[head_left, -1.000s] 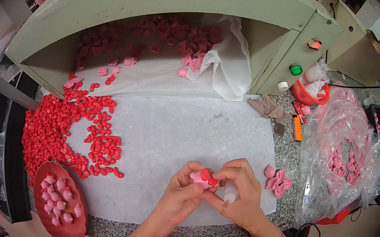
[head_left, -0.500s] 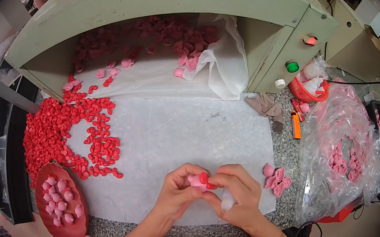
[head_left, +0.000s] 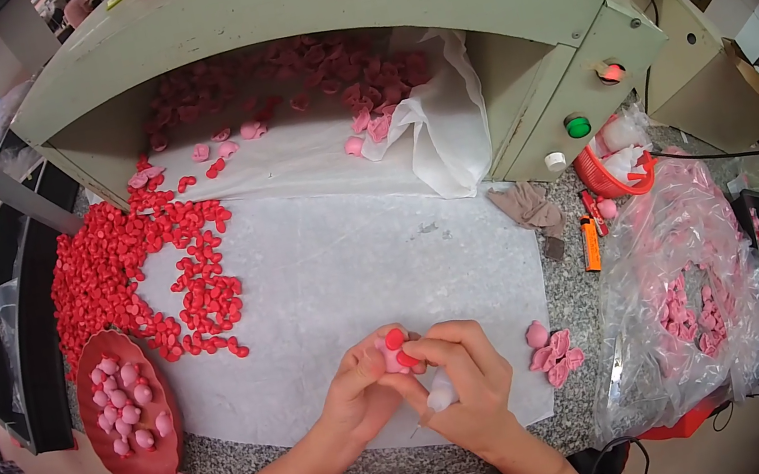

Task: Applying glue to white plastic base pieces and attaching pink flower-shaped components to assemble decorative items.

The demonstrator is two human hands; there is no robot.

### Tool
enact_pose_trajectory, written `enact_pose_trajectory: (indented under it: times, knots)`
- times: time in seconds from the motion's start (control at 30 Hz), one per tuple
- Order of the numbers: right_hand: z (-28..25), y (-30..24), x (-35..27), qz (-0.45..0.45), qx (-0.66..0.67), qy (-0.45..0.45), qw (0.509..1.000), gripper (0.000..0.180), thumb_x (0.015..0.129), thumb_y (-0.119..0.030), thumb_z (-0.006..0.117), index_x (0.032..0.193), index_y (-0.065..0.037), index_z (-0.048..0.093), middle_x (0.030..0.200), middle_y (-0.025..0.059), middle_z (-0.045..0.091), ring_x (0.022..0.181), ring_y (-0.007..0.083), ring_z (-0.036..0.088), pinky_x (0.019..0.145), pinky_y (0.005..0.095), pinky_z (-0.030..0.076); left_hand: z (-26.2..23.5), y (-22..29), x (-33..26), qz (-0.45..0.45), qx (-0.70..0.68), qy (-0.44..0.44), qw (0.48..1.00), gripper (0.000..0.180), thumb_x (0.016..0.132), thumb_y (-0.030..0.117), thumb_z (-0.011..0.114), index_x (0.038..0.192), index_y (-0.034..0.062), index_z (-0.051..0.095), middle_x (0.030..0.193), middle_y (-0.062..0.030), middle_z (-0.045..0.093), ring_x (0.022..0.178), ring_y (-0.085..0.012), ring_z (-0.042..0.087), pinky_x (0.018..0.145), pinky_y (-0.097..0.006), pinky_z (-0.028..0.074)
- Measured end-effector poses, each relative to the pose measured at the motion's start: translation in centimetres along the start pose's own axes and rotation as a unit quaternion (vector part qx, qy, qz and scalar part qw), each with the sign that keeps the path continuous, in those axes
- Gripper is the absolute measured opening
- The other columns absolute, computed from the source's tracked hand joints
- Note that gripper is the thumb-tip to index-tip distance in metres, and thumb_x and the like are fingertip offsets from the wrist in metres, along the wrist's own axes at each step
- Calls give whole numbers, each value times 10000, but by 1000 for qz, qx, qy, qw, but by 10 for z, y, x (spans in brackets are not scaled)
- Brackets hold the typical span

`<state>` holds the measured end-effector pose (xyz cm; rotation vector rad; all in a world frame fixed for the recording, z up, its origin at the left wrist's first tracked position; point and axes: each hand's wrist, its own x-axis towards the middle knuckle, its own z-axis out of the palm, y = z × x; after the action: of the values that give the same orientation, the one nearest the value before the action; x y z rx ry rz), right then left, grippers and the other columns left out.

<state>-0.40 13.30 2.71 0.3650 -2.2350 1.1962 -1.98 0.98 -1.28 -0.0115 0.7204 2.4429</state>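
Observation:
Low over the white sheet, my left hand pinches a small pink moulded piece. A glossy red bow-like part sits against its upper right side. My right hand has its thumb and forefinger at the red part's lower lobe. A small whitish bottle with a thin needle-like tip is tucked in the same hand, mostly hidden by the fingers. Right of this hand lie a round pink ball and a pink petal-shaped piece.
Many red parts are heaped at the left. A red oval dish holds pink balls. Behind stands a pale green metal housing with pink pieces inside. At right are an orange lighter, a red basket and a clear plastic bag.
The pink piece has turned in my fingers, so the red part now faces up more. My right fingertips have shifted slightly left, and the bottle's needle tip has come into sight.

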Motion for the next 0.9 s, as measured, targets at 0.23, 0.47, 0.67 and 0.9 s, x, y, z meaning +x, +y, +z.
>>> enact_pose_trajectory:
  times: [0.23,0.47,0.67,0.9]
  knots:
    - [2,-6,-6,49,19,30,998,296,578,-35,771,801,-47,577,756,60,523,630,166,545,505,248,438,6,7,7,17,-147,-39,988,362,746,426,638,913,130,514,804,44,461,848,-117,411,818,-275,340]
    - [11,-10,-7,71,53,37,995,208,617,13,726,769,-29,591,741,70,538,620,163,551,501,240,437,-1,4,3,19,-114,-85,990,313,762,431,621,874,179,474,860,62,426,904,-120,392,814,-342,322]
    - [12,-7,-9,48,62,55,995,191,625,31,713,765,-11,591,754,89,560,618,169,567,515,242,451,3,1,4,24,-129,-82,988,290,751,381,652,873,178,485,847,64,432,899,-114,392,826,-320,314]
    - [14,-2,-8,39,64,53,996,180,628,46,700,759,-10,589,750,94,560,617,174,567,513,243,451,4,-1,4,18,-151,-60,987,256,752,345,659,859,180,494,831,73,433,844,-92,394,813,-286,309]
